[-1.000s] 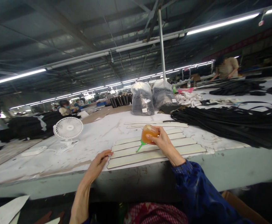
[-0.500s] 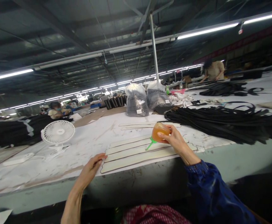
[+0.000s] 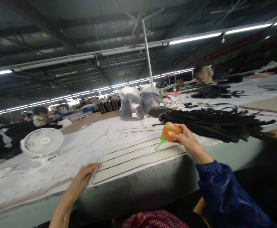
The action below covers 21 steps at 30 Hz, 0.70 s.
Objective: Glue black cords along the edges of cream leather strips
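My right hand (image 3: 187,141) is wrapped round a squeeze bottle (image 3: 170,130) of amber liquid, tilted with its green nozzle (image 3: 160,143) pointing down and left. The nozzle tip is at or just above the pale, dark-edged strips (image 3: 129,160), which lie side by side along the table's near edge; actual contact cannot be made out. At the strips' left end, my left hand (image 3: 87,172) rests with fingers stretched out, fingertips touching the ends. The right ends are partly hidden behind my right hand and the bottle.
A white fan (image 3: 42,141) stands at left on the white-covered table (image 3: 78,145). Thinner strips (image 3: 133,129) lie beyond the pale ones. Two filled plastic bags (image 3: 131,106) stand behind, and a heap of black straps (image 3: 211,122) lies at right. Other people (image 3: 203,74) work farther off.
The bottle in my right hand has moved rightward along the strips. My left hand stays by their left end. The whole view has shifted somewhat, with the fan now farther left.
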Motion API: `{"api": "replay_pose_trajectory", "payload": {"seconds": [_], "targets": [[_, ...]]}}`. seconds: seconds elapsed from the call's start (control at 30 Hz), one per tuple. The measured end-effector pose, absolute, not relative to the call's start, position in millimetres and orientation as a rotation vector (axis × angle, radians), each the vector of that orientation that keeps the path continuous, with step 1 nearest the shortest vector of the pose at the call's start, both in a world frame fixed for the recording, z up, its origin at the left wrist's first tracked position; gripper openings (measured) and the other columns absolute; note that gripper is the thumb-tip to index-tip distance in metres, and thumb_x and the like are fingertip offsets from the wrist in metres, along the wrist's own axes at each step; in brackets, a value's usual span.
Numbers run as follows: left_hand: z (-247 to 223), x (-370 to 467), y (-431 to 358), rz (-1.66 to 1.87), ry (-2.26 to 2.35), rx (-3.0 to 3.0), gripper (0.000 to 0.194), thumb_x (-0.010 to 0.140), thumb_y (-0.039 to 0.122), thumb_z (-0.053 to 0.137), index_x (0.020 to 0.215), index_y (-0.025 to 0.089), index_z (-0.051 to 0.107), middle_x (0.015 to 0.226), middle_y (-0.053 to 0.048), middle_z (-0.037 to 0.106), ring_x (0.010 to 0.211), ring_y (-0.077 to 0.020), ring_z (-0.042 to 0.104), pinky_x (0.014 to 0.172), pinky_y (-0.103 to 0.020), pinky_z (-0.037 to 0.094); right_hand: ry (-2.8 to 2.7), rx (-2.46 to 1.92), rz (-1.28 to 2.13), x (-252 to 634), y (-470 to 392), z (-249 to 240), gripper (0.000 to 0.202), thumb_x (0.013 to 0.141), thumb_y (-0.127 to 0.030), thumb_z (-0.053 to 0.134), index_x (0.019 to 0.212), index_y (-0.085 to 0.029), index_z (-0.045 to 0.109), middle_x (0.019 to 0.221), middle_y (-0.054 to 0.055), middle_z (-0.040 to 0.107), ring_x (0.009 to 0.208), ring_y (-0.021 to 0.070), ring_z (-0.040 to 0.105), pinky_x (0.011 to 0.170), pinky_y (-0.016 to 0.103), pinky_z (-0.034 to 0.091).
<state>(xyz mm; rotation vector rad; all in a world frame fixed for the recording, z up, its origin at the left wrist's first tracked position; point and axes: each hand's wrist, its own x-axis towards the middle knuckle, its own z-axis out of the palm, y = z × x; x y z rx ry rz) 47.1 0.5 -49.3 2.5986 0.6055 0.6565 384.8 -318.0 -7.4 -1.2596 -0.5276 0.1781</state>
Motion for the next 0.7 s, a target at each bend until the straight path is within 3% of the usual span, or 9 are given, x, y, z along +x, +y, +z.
{"api": "replay_pose_trajectory", "payload": {"seconds": [0.27,0.43,0.7], "targets": [[-47,58,15,0.604,0.578,2.706,0.037,0.078,0.035,0.042,0.096,0.030,0.074,0.108,-0.004,0.069,0.098,-0.0252,0.062,0.094,-0.039,0.046,-0.464,-1.274,0.104,403,-344,-6,0.053,0.053,-0.033,0.083,0.096,-0.025,0.054,0.100,0.004,0.061,0.090,0.0249,0.064,0.059,0.036,0.062],[-39,66,22,0.513,0.626,2.737,0.035,0.078,0.048,0.046,0.087,0.031,0.074,0.103,-0.002,0.070,0.095,-0.0252,0.063,0.088,-0.033,0.048,-0.458,-1.294,0.080,413,-363,-2,0.055,0.052,-0.030,0.084,0.097,-0.024,0.053,0.100,0.004,0.061,0.087,0.0241,0.064,0.058,0.035,0.062],[-22,70,21,0.400,0.559,2.609,0.041,0.073,0.062,0.055,0.084,0.027,0.073,0.098,-0.005,0.070,0.098,-0.0261,0.061,0.094,-0.033,0.044,-0.439,-1.326,-0.006,435,-392,-1,0.059,0.052,-0.033,0.085,0.100,-0.023,0.052,0.105,0.006,0.060,0.093,0.0275,0.064,0.059,0.036,0.063]]}}
